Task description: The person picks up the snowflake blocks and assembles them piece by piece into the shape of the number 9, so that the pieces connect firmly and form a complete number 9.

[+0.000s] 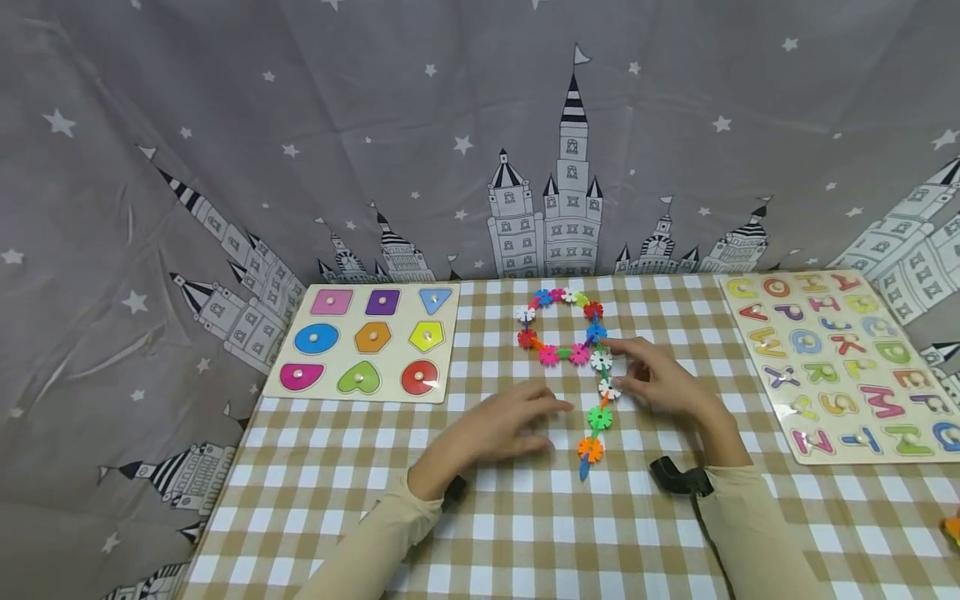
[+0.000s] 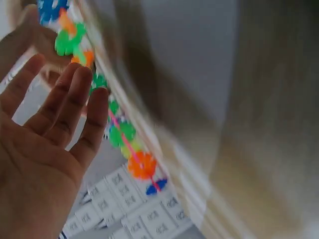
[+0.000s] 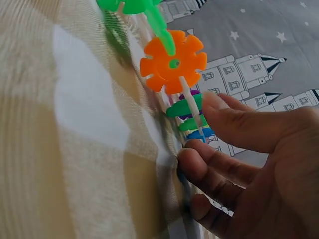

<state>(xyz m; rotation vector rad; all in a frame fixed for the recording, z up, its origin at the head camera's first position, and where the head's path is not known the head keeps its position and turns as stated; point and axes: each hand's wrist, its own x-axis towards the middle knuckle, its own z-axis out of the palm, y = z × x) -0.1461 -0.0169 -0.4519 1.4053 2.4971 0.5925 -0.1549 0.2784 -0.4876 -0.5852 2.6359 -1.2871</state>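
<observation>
A chain of colourful notched plastic discs (image 1: 599, 417) lies on the checked cloth, forming a loop at the far end with a straight tail toward me. My right hand (image 1: 660, 375) is at the upper tail, its index fingertip by the blue disc (image 1: 596, 333) and its thumb at a white disc (image 1: 609, 388). In the right wrist view, thumb (image 3: 239, 122) and fingers stand apart, with an orange disc (image 3: 173, 62) just beyond them. To the left of the tail hovers my left hand (image 1: 510, 421), fingers loosely spread and holding nothing; its palm (image 2: 35, 169) shows in the left wrist view.
A wooden shape puzzle board (image 1: 390, 392) lies at the left, a letter puzzle board (image 1: 772, 392) at the right. Behind the table hangs a grey castle-print curtain (image 1: 420, 208). A black wrist device (image 1: 678, 479) with a cable sits by the right sleeve. Something orange (image 1: 952, 527) shows at the right edge.
</observation>
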